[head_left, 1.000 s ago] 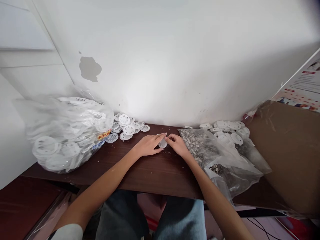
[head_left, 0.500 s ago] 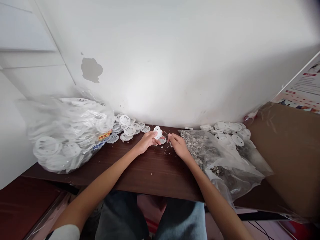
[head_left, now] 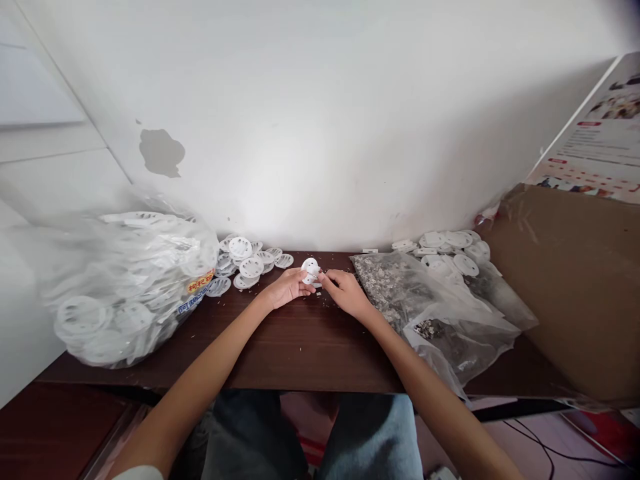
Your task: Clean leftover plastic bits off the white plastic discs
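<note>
White disc (head_left: 309, 267) pinched at its rim in my left grip (head_left: 287, 289), thin tool (head_left: 314, 275) pinched in my right grip (head_left: 346, 292).
I have the disc tilted up toward me over the tabletop (head_left: 295, 353), between my two hands, with the tool against or just in front of its face; I cannot tell whether they touch. The disc looks like thin, moulded plastic, so I judge it light and fairly stiff, smooth enough to slip or turn under a loose thumb, and perhaps weakest around its small holes. The near-left rim, thumb on the face and fingers behind, seems the best hold, leaving most of the face free. The tool looks slim and rigid; I'd take it close behind the tip for control.
</note>
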`<state>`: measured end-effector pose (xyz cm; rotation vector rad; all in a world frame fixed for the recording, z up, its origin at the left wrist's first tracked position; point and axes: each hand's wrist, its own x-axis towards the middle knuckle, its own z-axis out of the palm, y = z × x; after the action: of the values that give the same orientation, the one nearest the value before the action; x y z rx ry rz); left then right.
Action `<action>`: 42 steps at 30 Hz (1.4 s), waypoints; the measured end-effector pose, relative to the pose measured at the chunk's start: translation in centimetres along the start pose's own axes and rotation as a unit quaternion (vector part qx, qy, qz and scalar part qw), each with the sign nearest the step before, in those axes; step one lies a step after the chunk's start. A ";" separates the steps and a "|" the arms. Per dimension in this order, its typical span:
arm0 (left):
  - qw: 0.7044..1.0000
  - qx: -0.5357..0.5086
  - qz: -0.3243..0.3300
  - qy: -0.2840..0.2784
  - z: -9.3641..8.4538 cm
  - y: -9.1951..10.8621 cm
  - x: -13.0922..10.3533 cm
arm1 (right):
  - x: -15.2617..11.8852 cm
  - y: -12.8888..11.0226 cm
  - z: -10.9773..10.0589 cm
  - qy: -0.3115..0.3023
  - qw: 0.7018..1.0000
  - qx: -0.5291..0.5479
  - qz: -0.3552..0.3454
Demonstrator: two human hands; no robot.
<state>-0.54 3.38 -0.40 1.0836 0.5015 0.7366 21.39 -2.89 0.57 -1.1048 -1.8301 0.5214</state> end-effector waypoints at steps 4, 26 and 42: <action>1.000 0.000 -0.006 0.001 -0.3 -0.1 0.1 | 0.0 -0.4 -0.3 -0.005 1.000 -0.006 -0.017; 0.992 0.112 0.038 0.041 -0.5 0.7 0.0 | -1.0 -0.9 -0.1 0.046 0.957 -0.278 -0.074; 0.974 0.147 0.138 0.107 -0.1 0.1 0.3 | -1.3 -0.8 0.4 0.083 0.919 -0.356 -0.146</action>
<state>-0.46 3.68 -0.40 1.3754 0.6677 1.0541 20.90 -4.38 0.25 -1.2497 -2.0310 -0.4486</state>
